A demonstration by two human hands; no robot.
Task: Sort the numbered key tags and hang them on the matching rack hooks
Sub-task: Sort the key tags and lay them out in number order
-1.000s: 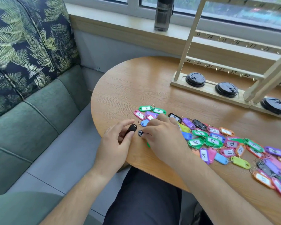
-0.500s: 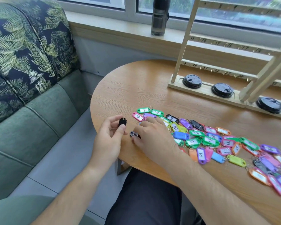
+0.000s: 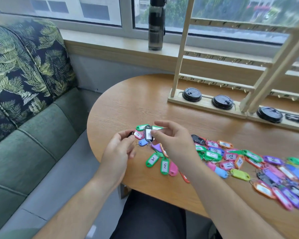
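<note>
Head view. Right hand (image 3: 173,142): thumb and forefinger pinch a black key tag (image 3: 148,134) by its right edge, other fingers loosely spread. The tag sits at 9 o'clock of that hand, over the table (image 3: 128,104). Long axis runs 12-to-6, white label toward the camera, number blurred. Left hand (image 3: 117,150): fingers curled, tips pinching a small dark tag (image 3: 130,134), mostly hidden. Loose coloured tags (image 3: 212,155) spread at 3 to 5 o'clock of the hands. Rack (image 3: 179,49) stands at 1 o'clock.
</note>
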